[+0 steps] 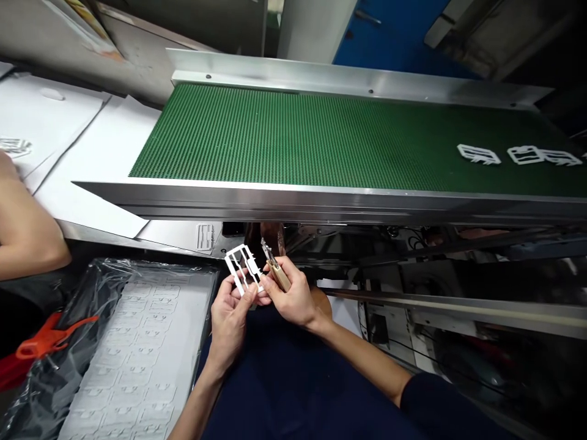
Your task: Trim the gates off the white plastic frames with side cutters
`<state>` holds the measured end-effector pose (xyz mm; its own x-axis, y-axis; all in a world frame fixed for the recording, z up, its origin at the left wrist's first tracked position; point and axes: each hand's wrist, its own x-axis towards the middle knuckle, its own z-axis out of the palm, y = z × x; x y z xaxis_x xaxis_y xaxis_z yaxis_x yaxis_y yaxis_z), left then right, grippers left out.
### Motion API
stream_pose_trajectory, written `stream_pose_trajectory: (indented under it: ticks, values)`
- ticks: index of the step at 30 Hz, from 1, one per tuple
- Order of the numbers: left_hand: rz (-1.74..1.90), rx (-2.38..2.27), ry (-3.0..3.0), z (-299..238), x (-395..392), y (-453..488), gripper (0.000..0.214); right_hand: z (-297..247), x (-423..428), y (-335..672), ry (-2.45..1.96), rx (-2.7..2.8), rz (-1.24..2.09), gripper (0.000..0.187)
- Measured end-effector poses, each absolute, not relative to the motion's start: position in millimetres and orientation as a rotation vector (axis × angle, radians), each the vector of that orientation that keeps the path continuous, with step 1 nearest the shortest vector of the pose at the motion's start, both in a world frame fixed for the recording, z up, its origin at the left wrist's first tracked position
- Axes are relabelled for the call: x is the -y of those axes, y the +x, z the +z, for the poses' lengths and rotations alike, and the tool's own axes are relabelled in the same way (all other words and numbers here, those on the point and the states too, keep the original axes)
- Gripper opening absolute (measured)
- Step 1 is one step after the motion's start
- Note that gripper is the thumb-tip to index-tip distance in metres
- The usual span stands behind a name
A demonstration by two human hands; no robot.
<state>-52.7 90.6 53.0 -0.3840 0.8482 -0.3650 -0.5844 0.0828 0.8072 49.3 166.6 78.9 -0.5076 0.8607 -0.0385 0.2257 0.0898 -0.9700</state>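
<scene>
Between my two hands, in front of my body, is a white plastic frame piece (244,269) with long slots. My left hand (232,315) pinches its lower edge between thumb and fingers. My right hand (293,296) is closed around a small cutting tool with a tan handle (279,276) and a metal tip pointing up and away. The thumb and fingers of that hand also seem to touch the frame's right edge. Another white frame piece (204,237) lies on the metal ledge just beyond, to the left.
A green conveyor belt (284,140) with metal side rails runs across, bearing several white pieces (479,154) at right. At left stand a plastic-lined tray of moulded parts (137,348), an orange-handled tool (50,339), white sheets (96,165) and another person's arm (27,226). Machinery (458,330) fills the right.
</scene>
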Motion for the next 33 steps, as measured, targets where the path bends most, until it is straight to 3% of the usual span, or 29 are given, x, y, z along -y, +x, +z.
stream_pose_trajectory:
  ticks: [9,17,24,33]
  values:
    - [1.52,-1.183,0.328,53.6,-95.4,-55.8,0.04,76.4,-165.7,51.2,-1.077,1.742,1.45,0.014]
    - [1.496,-1.24,0.429,54.2,-98.3,-53.3,0.06,75.4,-165.9,56.9,-1.126,1.787,1.355,0.014]
    - [1.485,-1.228,0.436,57.6,-107.2,-50.1,0.052,76.7,-165.4,64.3,-1.172,1.771,1.306,0.017]
    - [1.339,-1.237,0.489,58.7,-117.9,-53.2,0.059,78.6,-168.2,71.2,-1.205,1.655,1.349,0.013]
